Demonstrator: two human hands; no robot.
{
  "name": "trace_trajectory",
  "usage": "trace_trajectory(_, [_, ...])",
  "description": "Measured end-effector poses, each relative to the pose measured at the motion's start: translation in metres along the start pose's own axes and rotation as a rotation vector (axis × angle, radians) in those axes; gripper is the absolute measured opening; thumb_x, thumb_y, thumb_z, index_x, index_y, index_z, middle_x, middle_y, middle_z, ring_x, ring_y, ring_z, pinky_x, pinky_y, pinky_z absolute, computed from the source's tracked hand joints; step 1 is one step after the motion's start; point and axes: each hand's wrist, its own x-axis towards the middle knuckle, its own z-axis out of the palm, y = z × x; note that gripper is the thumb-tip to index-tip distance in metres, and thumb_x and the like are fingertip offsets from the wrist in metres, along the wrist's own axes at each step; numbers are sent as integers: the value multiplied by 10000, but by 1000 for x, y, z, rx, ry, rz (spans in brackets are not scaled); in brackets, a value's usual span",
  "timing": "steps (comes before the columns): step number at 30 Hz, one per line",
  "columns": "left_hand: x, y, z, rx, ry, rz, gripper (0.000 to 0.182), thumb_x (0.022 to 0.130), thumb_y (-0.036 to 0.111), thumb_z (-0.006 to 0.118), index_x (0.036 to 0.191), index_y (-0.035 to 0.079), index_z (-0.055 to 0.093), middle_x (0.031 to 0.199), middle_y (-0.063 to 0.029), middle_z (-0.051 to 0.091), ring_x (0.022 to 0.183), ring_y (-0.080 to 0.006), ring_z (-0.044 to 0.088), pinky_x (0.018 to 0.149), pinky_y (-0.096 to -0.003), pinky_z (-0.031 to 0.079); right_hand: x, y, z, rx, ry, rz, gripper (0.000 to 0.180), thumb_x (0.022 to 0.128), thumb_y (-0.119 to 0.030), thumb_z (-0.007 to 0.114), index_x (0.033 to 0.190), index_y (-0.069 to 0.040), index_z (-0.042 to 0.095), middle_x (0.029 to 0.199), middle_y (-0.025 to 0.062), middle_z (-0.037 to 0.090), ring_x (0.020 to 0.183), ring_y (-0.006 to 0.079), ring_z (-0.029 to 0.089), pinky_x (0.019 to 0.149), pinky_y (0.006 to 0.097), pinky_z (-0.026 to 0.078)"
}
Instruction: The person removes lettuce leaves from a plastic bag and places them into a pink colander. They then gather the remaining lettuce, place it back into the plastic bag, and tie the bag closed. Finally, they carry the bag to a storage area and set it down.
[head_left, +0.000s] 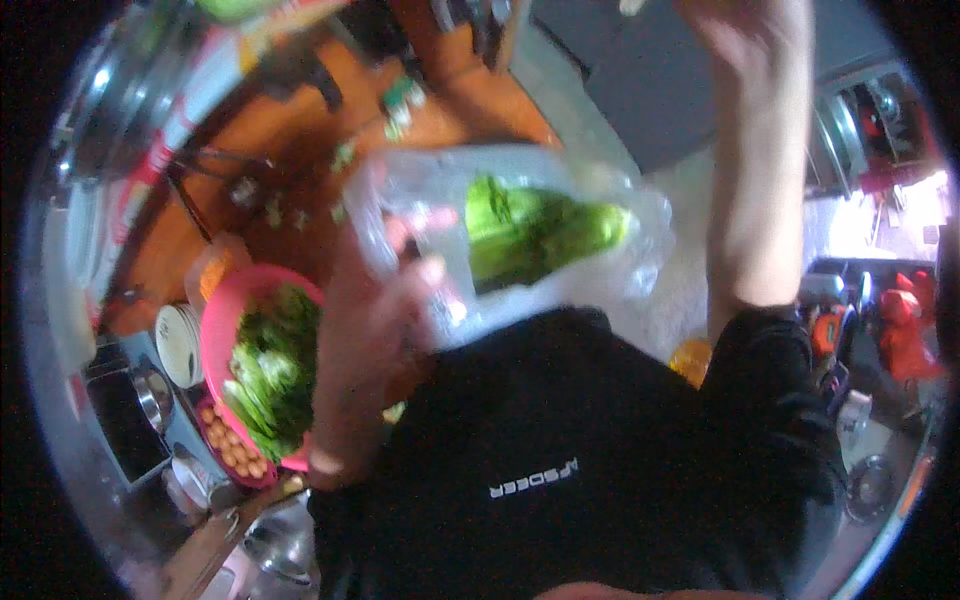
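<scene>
My left hand (409, 277) grips a clear plastic bag (510, 161), with its fingers and thumb on the near-left side. A bunch of green leafy vegetable (532, 232) lies in or on the bag, its pale end pointing right. Motion blurs both the hand and the bag. My right hand (739, 30) is raised at the top edge, apart from the bag. Its fingers are mostly cut off, so I cannot see whether it holds anything. Left of my left forearm, a pink basin (217, 315) holds leafy greens (274, 367).
Peelings and scraps (277, 210) are scattered on the orange-brown tabletop (465, 105). Beside the basin stand stacked white bowls (178, 345) and a container of several brown eggs (236, 450). A dark grey surface (645, 90) is at upper right, and red plastic bags (904, 330) lie far right.
</scene>
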Motion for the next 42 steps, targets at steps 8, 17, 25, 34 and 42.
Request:
trace_trajectory(8, [4,4,7,-72,-10,-39,710,895,-8,584,1549,61,318,1302,-205,617,609,-135,589,468,-224,412,-140,134,-106,-974,-532,272,568,701,-233,849,1195,-28,658,1166,158,679,1072,333,655,983,422,524])
trace_trajectory(17, [8,-9,22,-6,3,1,672,902,-34,589,1525,46,350,1330,-201,599,747,-157,643,537,-225,450,-166,280,-91,-538,83,673,796,819,-513,808,1328,32,530,1166,176,676,1065,287,668,910,413,542])
trace_trajectory(25, [-2,0,20,154,-9,109,746,863,60,598,1556,5,326,1426,-211,554,1216,-274,594,990,-361,481,-163,252,-92,-1132,-745,268,359,903,-406,693,914,-53,760,833,193,704,848,356,712,811,504,562])
trace_trajectory(34, [-6,-4,34,179,164,132,821,843,103,612,1586,-12,281,1482,-263,496,1357,-319,524,1133,-407,415,-100,308,-103,-1581,-1007,226,839,738,-203,820,1494,-155,457,1385,198,552,1246,413,581,1029,447,501])
trace_trajectory(42, [-11,0,30,222,216,42,776,841,37,600,1563,19,317,1411,-217,544,1320,-318,535,1094,-405,412,-93,328,-117,-1501,-1073,-226,716,777,-77,733,1444,-232,525,1416,165,536,1269,385,571,1066,486,477])
